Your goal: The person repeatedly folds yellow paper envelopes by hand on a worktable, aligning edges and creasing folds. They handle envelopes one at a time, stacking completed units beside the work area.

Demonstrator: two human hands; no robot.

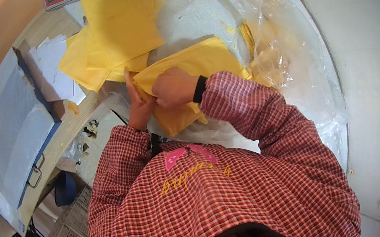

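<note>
Both of my hands are at a folded yellow sheet (205, 60), thin and flat, perhaps plastic or cloth. My left hand (139, 104) grips its left edge, fingers pointing up along it. Closed in a fist-like pinch, my right hand (175, 87) holds the sheet just beside the left hand. Part of the yellow material hangs down below my hands toward my checked smock. Beyond them lies a stack of similar yellow sheets (120, 24), some fanned out to the left. My fingertips are partly hidden.
Clear plastic film (280, 26) spreads around the right side, with more yellow pieces (267, 64) under it. On the left stand white papers (51, 66) and a large panel with a dark blue edge (8, 125). A grey plastic crate (73, 235) sits low at left.
</note>
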